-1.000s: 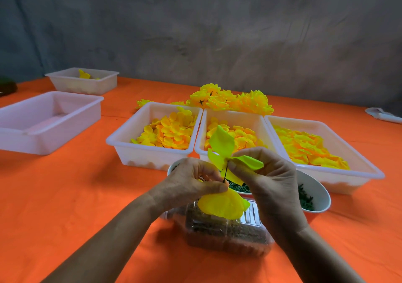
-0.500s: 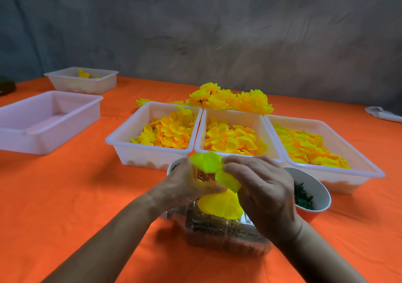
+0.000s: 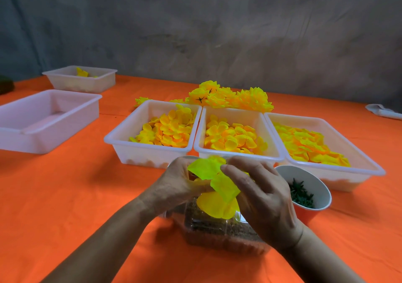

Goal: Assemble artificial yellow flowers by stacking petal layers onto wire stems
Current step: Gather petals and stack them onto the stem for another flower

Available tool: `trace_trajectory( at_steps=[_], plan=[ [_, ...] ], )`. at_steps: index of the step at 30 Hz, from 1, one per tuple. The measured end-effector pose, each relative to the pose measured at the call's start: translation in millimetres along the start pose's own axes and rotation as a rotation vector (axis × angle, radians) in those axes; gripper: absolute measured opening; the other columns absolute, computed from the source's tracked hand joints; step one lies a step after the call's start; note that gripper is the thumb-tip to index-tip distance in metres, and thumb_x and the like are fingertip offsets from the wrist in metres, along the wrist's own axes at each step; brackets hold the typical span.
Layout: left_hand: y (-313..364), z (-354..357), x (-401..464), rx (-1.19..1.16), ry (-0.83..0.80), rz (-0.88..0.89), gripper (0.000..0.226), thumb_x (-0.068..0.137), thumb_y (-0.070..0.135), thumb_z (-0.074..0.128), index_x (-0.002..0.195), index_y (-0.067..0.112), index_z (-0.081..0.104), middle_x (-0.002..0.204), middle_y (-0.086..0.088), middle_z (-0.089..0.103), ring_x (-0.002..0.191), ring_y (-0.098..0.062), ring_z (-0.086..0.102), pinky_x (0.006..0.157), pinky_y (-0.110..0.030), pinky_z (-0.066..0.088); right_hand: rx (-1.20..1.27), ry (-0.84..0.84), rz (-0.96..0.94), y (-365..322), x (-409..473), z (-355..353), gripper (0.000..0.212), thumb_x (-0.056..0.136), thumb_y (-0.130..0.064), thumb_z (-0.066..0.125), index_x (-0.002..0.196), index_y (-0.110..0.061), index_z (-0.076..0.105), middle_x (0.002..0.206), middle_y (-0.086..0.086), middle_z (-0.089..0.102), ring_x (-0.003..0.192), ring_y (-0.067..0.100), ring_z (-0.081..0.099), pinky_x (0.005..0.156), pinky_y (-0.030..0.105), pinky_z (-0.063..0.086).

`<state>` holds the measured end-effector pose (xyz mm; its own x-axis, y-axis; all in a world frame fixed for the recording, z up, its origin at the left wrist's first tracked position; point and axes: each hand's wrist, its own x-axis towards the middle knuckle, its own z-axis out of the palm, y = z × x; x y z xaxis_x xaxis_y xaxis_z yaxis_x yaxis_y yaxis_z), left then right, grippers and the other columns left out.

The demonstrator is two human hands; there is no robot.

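Thin, soft yellow petals [image 3: 219, 187] are pinched by both hands, left [image 3: 176, 184] and right [image 3: 261, 193], above an orange-clothed tabletop [image 3: 65, 195]; a rough grey wall [image 3: 217, 32] is behind.

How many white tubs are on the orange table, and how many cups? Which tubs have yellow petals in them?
White tubs heaped with yellow petals: 3
White tub with only a few petals: 1
White tub with no petals: 1
Cups: 1 in full view, holding dark green pieces
Total: 5 tubs and 1 cup, 6 in all
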<state>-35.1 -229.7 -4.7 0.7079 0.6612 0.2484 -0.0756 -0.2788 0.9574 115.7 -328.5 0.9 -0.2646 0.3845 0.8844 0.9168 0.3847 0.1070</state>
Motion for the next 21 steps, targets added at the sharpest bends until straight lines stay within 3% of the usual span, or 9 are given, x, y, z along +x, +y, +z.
trace_trajectory(
  at_steps=[3,7,9,12,14,17,19,21],
  plan=[
    [-1,-6,-2,-0.024,0.003,-0.007,0.025,0.073,-0.005,0.070,0.098,-0.009,0.067,0.088,-0.014,0.068,0.079,-0.022,0.063,0.072,-0.033,0.053,-0.022,0.014,0.018,4,-5,0,0.023,0.094,-0.002,0.039,0.108,-0.010,0.056,0.099,0.017,0.068,0.086,0.026,0.060,0.072,0.036,0.050],
    [0,-12,-4,-0.071,0.000,-0.016,0.032,0.068,0.004,0.071,0.099,-0.004,0.069,0.100,-0.015,0.070,0.088,-0.021,0.066,0.082,-0.037,0.055,-0.075,0.048,0.043,7,-13,0,0.026,0.077,0.006,0.066,0.099,-0.007,0.062,0.093,0.017,0.068,0.086,0.024,0.056,0.072,0.038,0.049],
    [0,-13,-5,-0.087,0.015,-0.025,0.026,0.076,-0.002,0.066,0.102,-0.005,0.068,0.106,-0.018,0.070,0.092,-0.023,0.066,0.085,-0.037,0.053,-0.091,0.062,0.055,8,-15,0,0.018,0.078,0.003,0.067,0.093,-0.007,0.066,0.090,0.017,0.068,0.084,0.024,0.056,0.072,0.038,0.048],
    [-1,-17,-4,-0.159,0.078,-0.054,0.022,0.083,-0.012,0.053,0.099,-0.008,0.068,0.099,-0.023,0.070,0.090,-0.027,0.065,0.083,-0.034,0.051,-0.115,0.089,0.068,9,-15,1,0.008,0.085,-0.004,0.062,0.090,-0.009,0.062,0.088,0.016,0.068,0.082,0.023,0.056,0.073,0.036,0.044],
    [3,-17,-3,-0.267,0.123,-0.076,0.023,0.077,0.003,0.054,0.092,-0.006,0.068,0.088,-0.019,0.071,0.082,-0.023,0.065,0.076,-0.028,0.053,-0.134,0.114,0.084,9,-16,1,0.008,0.085,-0.004,0.062,0.081,-0.005,0.068,0.085,0.016,0.067,0.079,0.024,0.054,0.073,0.036,0.042],
    [9,-16,-1,-0.340,0.129,-0.092,0.045,0.078,0.031,0.056,0.091,-0.011,0.065,0.089,-0.018,0.069,0.083,-0.024,0.065,0.078,-0.030,0.052,-0.142,0.132,0.087,9,-14,1,0.005,0.082,-0.003,0.065,0.078,-0.006,0.066,0.084,0.016,0.067,0.078,0.024,0.053,0.073,0.035,0.040],
    [11,-15,-1,-0.328,0.122,-0.092,0.057,0.080,0.038,0.062,0.095,-0.017,0.063,0.092,-0.022,0.069,0.087,-0.029,0.066,0.082,-0.034,0.051,-0.142,0.134,0.084,8,-14,2,0.010,0.081,-0.002,0.067,0.083,-0.010,0.061,0.084,0.016,0.067,0.078,0.024,0.053,0.074,0.035,0.039],
    [13,-14,-2,-0.252,0.122,-0.087,0.051,0.072,0.035,0.070,0.092,-0.011,0.068,0.093,-0.023,0.070,0.090,-0.033,0.066,0.086,-0.038,0.049,-0.148,0.137,0.081,9,-13,2,0.018,0.079,-0.001,0.068,0.086,-0.013,0.057,0.084,0.015,0.067,0.079,0.024,0.053,0.074,0.034,0.039]
  ],
)
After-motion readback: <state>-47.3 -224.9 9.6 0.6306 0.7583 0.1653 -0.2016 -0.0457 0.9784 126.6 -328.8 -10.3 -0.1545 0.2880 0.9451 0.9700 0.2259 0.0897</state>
